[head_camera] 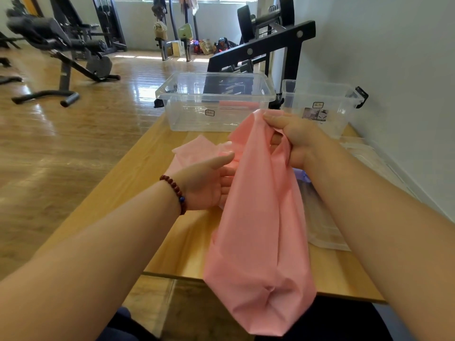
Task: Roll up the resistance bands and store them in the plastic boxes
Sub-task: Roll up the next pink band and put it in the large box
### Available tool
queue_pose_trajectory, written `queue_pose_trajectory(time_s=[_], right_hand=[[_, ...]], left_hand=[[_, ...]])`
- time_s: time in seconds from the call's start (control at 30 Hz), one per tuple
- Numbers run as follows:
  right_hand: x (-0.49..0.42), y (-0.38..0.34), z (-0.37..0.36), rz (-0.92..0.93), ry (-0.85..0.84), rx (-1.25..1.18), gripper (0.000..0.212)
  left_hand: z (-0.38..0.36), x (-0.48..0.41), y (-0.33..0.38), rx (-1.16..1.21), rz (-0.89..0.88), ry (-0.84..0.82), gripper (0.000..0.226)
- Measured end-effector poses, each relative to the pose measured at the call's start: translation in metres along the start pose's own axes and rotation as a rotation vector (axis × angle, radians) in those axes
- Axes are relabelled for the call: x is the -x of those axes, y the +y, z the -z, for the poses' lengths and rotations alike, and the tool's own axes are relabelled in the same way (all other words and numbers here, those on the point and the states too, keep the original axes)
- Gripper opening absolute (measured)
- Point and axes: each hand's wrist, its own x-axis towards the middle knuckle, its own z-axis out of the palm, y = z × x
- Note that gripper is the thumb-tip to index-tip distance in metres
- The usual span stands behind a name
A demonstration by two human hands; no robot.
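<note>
At a table (138, 173) in a gym, the left hand (205, 185), beaded bracelet (176, 193) at the wrist, is resting its released fingers against a pink band (258, 230). The right hand (298, 139) is clenching its fingers round the band's top, the rest hanging past the table's near edge. A large box (187, 119) and small box (344, 114) are standing behind.

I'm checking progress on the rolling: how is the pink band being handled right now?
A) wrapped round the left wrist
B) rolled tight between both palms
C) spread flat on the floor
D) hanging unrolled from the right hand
D: the right hand grips the pink band near its top, and it hangs loose, unrolled, past the table edge.
</note>
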Motion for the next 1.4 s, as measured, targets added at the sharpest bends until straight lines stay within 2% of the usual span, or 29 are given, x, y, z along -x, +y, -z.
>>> queue_pose_trajectory(time_s=[0.13,0.23,0.37,0.47,0.53,0.6,0.67,0.73,0.8,0.87,0.97,1.03,1.13,1.2,1.27,1.3,1.4], right_hand=[[0.004,0.001,-0.002,-0.003,-0.039,-0.079,0.006],[0.004,0.002,-0.001,-0.01,-0.042,-0.088,0.009],[0.002,0.002,0.003,-0.016,-0.037,-0.069,0.009],[0.002,0.001,0.004,-0.026,-0.032,-0.095,0.012],[0.002,0.0,0.008,-0.051,-0.047,-0.149,0.028],[0.001,0.006,0.015,-0.145,-0.132,-0.177,0.042],[0.002,0.02,0.017,-0.267,-0.264,-0.142,0.048],[0.007,0.032,0.015,-0.357,-0.355,-0.129,0.05],[0.019,0.038,0.008,-0.406,-0.396,-0.053,0.035],[0.024,0.041,0.004,-0.378,-0.369,0.043,0.018],[0.017,0.042,0.005,-0.263,-0.254,0.084,0.012],[0.01,0.036,0.005,-0.15,-0.189,0.03,0.015],[0.003,0.024,0.0,-0.023,-0.093,0.006,0.022],[-0.005,0.02,-0.002,-0.002,-0.04,0.003,0.019],[-0.009,0.017,-0.004,-0.011,0.009,-0.005,0.02],[-0.012,0.016,-0.003,-0.006,0.038,-0.008,0.021],[-0.018,0.013,0.0,0.028,0.111,0.006,0.005]], left_hand=[[-0.01,-0.005,-0.001,0.02,0.024,-0.026,0.061],[-0.015,-0.009,-0.003,0.058,0.04,-0.031,0.061],[-0.018,-0.006,-0.003,0.06,0.029,-0.046,0.036],[-0.014,-0.008,-0.001,0.169,-0.065,0.036,0.03],[-0.011,-0.01,0.001,0.301,-0.176,0.124,0.014],[-0.005,-0.011,0.004,0.294,-0.303,0.22,0.007],[0.0,-0.013,0.006,0.173,-0.399,0.309,0.014],[0.002,-0.012,0.01,0.093,-0.436,0.399,0.039],[0.004,-0.01,0.016,0.062,-0.457,0.45,0.05],[0.006,-0.008,0.024,0.06,-0.454,0.436,0.041],[0.009,-0.007,0.036,0.048,-0.441,0.487,0.015],[0.012,-0.008,0.039,0.001,-0.435,0.546,0.008],[0.013,-0.012,0.037,0.055,-0.373,0.554,0.016],[0.011,-0.01,0.031,0.138,-0.279,0.394,0.033],[0.011,-0.008,0.021,0.049,-0.178,0.229,0.063],[0.01,-0.008,0.017,0.009,-0.165,0.205,0.071],[0.011,-0.013,0.018,0.1,-0.229,0.381,0.056]])
